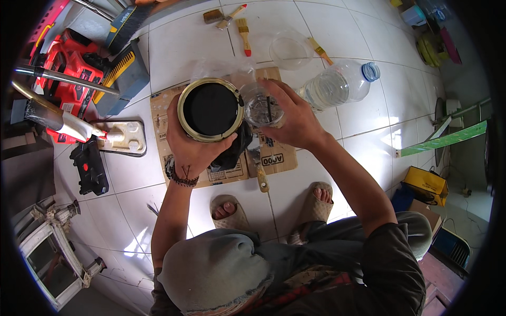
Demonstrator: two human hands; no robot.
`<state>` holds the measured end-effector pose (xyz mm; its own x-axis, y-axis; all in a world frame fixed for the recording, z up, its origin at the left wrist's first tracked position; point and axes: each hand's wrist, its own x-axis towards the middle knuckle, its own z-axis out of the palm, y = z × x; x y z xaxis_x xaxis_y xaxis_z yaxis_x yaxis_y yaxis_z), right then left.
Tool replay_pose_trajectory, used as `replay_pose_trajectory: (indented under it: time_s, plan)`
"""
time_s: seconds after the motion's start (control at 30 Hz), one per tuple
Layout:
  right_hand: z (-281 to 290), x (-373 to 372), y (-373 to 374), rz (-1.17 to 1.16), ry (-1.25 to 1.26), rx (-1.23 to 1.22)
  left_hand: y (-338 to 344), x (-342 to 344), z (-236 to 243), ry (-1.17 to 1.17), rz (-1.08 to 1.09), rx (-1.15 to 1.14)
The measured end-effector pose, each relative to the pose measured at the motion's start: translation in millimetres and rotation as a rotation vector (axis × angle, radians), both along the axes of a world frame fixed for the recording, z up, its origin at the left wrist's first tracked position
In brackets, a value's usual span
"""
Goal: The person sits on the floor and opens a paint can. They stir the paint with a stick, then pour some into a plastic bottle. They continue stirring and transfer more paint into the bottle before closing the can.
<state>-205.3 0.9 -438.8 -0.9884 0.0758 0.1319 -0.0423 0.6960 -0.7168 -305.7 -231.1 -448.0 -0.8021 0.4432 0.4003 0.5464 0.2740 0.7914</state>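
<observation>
My left hand [192, 155] grips an open metal can [210, 108] filled with glossy black liquid, its gold rim smeared at the right. My right hand [292, 113] holds a clear plastic cup [259, 108] beside the can, with a dark streak or stick in it. Under them lie a black plastic bag [229, 158] and a cardboard sheet [279, 163]. A scraper with a worn handle [262, 176] rests on the cardboard below the cup. A large clear plastic bottle [332, 84] lies just right of my right hand, its mouth pointing right.
Paintbrushes [243, 37] and a clear lid [290, 49] lie beyond the cardboard. Red power tools [60, 68], a grey brush [121, 29] and a black case [89, 166] crowd the left. A green metal strip [443, 138] and yellow box [424, 184] are at the right.
</observation>
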Motion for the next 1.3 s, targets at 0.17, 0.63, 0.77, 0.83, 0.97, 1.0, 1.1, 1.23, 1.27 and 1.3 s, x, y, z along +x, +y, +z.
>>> replay_pose_trajectory:
  time_s: [0.17, 0.63, 0.77, 0.83, 0.97, 1.0, 1.1, 1.23, 1.27, 1.3]
  plan:
    - [3, 0, 0, 0.022, 0.040, 0.018, -3, -2, 1, -0.004, -0.011, -0.025]
    - [7, -1, -5, 0.035, 0.055, 0.073, -2, 0, 27, 0.115, 0.071, -0.208]
    - [7, -1, -6, 0.027, 0.067, 0.067, -2, -1, 29, 0.094, 0.068, -0.201]
    - [8, -1, -8, 0.027, 0.053, 0.060, -4, -2, 30, 0.084, 0.065, -0.212]
    - [6, -1, -9, 0.023, 0.024, 0.016, -5, -4, 25, 0.037, 0.049, -0.115]
    - [5, -1, -9, 0.025, 0.035, 0.020, -5, -5, 26, 0.041, 0.036, -0.107]
    - [2, -2, -10, 0.036, 0.082, 0.026, -5, -5, 27, 0.020, 0.026, -0.101]
    - [-1, -4, -9, 0.051, 0.173, 0.030, -10, -9, 24, 0.019, -0.022, -0.092]
    - [-1, -5, -9, 0.052, 0.193, 0.032, -10, -10, 23, 0.036, -0.034, -0.097]
    - [-2, -7, -10, 0.053, 0.193, 0.020, -12, -12, 25, 0.067, -0.064, -0.134]
